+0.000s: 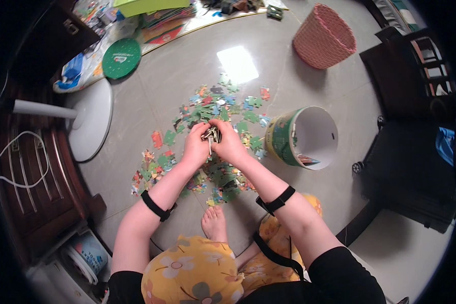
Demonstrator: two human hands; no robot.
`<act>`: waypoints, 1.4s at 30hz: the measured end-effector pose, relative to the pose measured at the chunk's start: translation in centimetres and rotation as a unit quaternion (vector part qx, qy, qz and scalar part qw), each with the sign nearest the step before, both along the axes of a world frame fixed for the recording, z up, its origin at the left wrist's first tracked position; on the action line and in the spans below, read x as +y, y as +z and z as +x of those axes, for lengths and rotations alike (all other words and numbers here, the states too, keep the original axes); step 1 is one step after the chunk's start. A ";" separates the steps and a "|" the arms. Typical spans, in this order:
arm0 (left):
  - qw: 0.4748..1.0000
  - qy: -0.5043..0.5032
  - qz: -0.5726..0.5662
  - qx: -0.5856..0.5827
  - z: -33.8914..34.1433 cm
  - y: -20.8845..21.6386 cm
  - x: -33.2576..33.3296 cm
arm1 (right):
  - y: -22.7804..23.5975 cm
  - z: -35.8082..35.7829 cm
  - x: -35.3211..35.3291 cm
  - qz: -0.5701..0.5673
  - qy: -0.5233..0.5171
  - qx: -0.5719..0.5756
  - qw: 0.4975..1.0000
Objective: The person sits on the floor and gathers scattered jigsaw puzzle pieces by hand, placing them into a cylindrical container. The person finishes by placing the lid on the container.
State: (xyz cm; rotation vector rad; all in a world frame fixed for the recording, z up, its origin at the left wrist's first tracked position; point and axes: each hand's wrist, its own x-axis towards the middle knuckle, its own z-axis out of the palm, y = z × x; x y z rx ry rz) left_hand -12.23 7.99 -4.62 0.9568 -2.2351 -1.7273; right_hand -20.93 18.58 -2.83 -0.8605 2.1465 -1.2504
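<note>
The left hand [195,144] and right hand [230,145] together cup a handful of puzzle pieces [213,135] above scattered pieces [251,116] on the floor [177,68]; an open tub [280,138] stands to their right

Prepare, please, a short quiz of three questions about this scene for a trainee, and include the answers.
1. Multiple choice: what do the left hand and the right hand hold between them?
a) a cup
b) puzzle pieces
c) a pen

2. True or false: in the picture, the tub stands to the right of both hands.

3. Short answer: what colour is the woven basket?

Key: 1. b; 2. true; 3. pink.
</note>
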 end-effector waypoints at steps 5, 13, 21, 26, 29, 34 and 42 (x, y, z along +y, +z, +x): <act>0.992 -0.019 0.075 0.099 -4.0 6.1 2.9 | 8.2 -2.3 3.5 0.021 -0.036 0.083 0.996; 0.954 -0.141 0.153 0.215 -12.0 12.9 11.8 | 17.3 -7.8 13.8 0.040 -0.116 0.123 0.985; 0.944 -0.274 0.175 0.051 -14.7 12.4 15.6 | 12.9 -11.6 18.4 -0.032 -0.233 -0.262 0.936; 0.941 -0.263 0.187 0.105 -12.2 11.5 13.5 | 11.1 -11.2 17.9 0.025 -0.202 -0.306 0.930; 0.928 -0.256 0.179 0.205 -10.5 9.2 9.7 | 11.6 -10.9 17.2 0.067 -0.166 -0.212 0.961; 0.989 -0.146 0.016 0.035 -3.3 3.8 2.0 | 13.6 -7.8 15.3 -0.018 -0.149 0.050 0.987; 0.836 -0.368 -0.305 -0.270 10.3 1.1 1.7 | 7.5 2.4 9.6 0.266 0.243 0.065 0.931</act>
